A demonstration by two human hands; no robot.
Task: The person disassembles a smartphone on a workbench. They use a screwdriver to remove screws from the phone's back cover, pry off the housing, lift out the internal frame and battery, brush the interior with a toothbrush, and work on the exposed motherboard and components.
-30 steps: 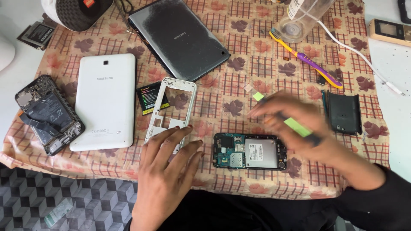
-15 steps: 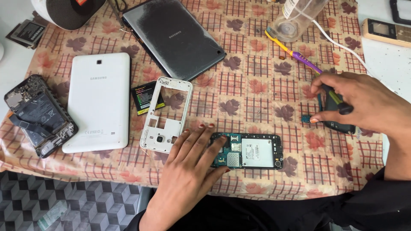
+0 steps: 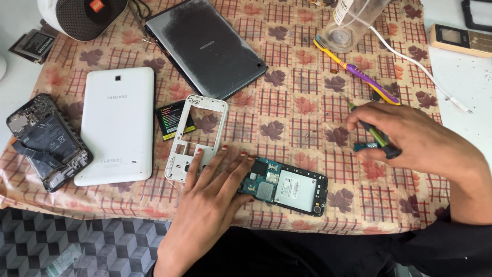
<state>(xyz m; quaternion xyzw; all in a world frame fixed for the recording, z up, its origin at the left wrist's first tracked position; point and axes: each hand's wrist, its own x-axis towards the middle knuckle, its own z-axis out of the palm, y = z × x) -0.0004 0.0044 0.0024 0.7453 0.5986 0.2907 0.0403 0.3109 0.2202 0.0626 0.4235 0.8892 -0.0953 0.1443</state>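
Near the front edge of the checked leaf-print tablecloth (image 3: 307, 97), the opened black phone with exposed circuit board (image 3: 287, 187) is now pinned by the flat, open left hand (image 3: 207, 205); the right hand (image 3: 410, 138), shifted toward the right edge, is clenched on a green-handled screwdriver (image 3: 376, 136).

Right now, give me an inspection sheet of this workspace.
Surface: checked leaf-print cloth over a white table.
Job's things: opened phone, circuit board exposed; white phone frame; green-handled screwdriver.
Clutter: white tablet, dark tablet, stripped phone, battery, toothbrush, clear jar.
Hands: left hand flat across frame and phone; right hand holds screwdriver.
Cables: white cable.
Surroundings: patterned floor.
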